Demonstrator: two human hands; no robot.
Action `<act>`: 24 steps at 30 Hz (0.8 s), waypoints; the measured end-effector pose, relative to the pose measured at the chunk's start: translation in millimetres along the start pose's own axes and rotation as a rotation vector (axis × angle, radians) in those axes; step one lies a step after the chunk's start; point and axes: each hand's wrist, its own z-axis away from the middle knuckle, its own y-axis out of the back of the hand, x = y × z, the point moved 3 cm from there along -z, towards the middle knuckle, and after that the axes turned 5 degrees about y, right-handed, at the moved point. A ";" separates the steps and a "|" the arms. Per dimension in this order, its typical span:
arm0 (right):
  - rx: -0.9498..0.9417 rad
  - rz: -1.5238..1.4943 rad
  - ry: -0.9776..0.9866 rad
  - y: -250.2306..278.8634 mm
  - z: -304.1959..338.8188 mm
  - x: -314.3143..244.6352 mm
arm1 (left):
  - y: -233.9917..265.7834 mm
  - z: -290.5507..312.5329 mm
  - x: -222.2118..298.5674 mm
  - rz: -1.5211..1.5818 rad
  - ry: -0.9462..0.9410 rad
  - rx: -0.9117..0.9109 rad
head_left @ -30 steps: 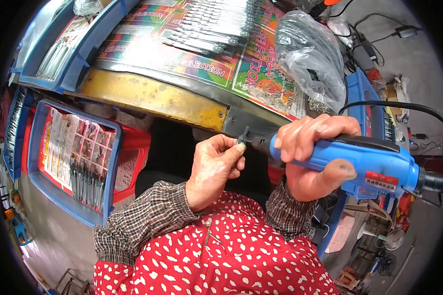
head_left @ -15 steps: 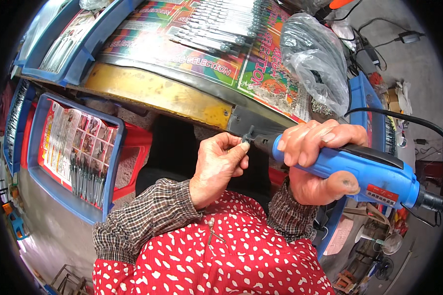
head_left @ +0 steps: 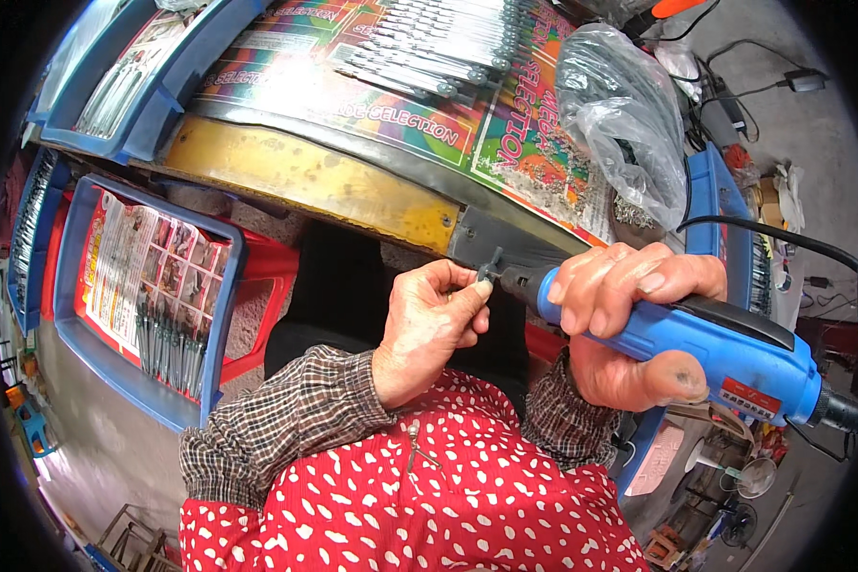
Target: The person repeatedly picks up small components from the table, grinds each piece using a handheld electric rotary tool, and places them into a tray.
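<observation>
My right hand [head_left: 639, 315] is wrapped round a blue electric screwdriver [head_left: 705, 357], its black nose pointing left. Between the thumb and fingers of my left hand [head_left: 436, 319] is a small dark metal part [head_left: 491, 265], pinched right at the screwdriver's tip. Whether a screw sits between tip and part is too small to tell. Both hands are over my lap, just off the near edge of the table [head_left: 305, 181]. On the table lie several slim metal rods [head_left: 439, 48] side by side in a row.
A clear plastic bag [head_left: 620, 124] and a heap of small screws [head_left: 631, 212] lie at the table's right. Blue trays [head_left: 229, 315] with dark slim parts stand at left, one on a red stool [head_left: 267, 286]. A black cable [head_left: 772, 226] crosses at right.
The view has shifted slightly. Both hands keep their grips, with the screwdriver tip still against the small part; no clear movement between them shows.
</observation>
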 end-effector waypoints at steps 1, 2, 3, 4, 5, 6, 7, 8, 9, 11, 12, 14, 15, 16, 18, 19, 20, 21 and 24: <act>0.007 -0.013 -0.006 0.4 0.2 0.3 | 0.0 -0.3 0.0 0.005 0.008 -0.005; 0.013 -0.026 -0.013 0.8 0.4 0.7 | 0.2 -0.5 0.3 0.007 0.011 -0.004; 0.013 -0.029 -0.016 1.4 -0.1 0.8 | 0.0 -0.6 0.8 0.001 0.009 -0.005; -0.005 -0.041 -0.029 1.5 -1.0 0.9 | -0.1 -0.7 1.3 -0.004 0.007 -0.006; -0.022 -0.053 -0.041 1.3 -2.2 1.3 | -0.7 -0.7 1.2 -0.002 0.010 -0.003; -0.021 -0.053 -0.046 0.6 -3.4 1.3 | -1.6 -0.2 0.3 0.022 0.007 0.012; -0.050 -0.046 -0.054 -1.7 -5.0 1.4 | -2.2 0.4 -0.5 0.046 0.004 0.027; -0.079 -0.039 -0.061 -3.7 -6.1 1.4 | -3.0 1.4 -1.2 0.047 0.008 0.027; -0.079 -0.040 -0.061 -4.8 -7.6 1.3 | -3.1 1.9 -0.3 0.039 0.011 0.042; -0.102 0.015 -0.104 -7.1 -9.0 1.2 | -3.0 2.0 1.4 0.029 0.010 0.057; -0.126 -0.011 -0.088 -6.3 -9.0 3.9 | -2.3 2.4 2.1 0.017 0.014 0.058; -0.064 -0.004 -0.092 -3.8 -6.8 4.7 | -2.8 2.5 2.9 0.002 0.012 0.056; 0.001 0.001 -0.098 -1.9 -4.8 5.5 | -3.0 1.3 1.7 0.028 0.017 0.043; 0.021 -0.026 -0.089 0.4 -2.0 7.0 | -3.1 0.4 1.1 0.054 0.022 0.029; 0.048 -0.143 -0.051 4.5 2.2 9.1 | -2.0 -0.3 3.5 0.029 0.006 0.030; 0.074 -0.262 -0.023 6.0 3.4 8.6 | -2.0 -0.2 4.4 0.008 -0.003 0.034; 0.118 -0.220 -0.015 4.0 6.9 5.1 | -2.7 0.4 4.3 0.003 -0.014 0.031; 0.114 -0.223 0.002 2.5 8.3 3.9 | -3.1 0.7 4.9 0.025 -0.009 0.018; 0.118 0.057 -0.015 -3.9 8.8 -7.5 | -3.6 2.5 5.9 0.030 -0.012 -0.002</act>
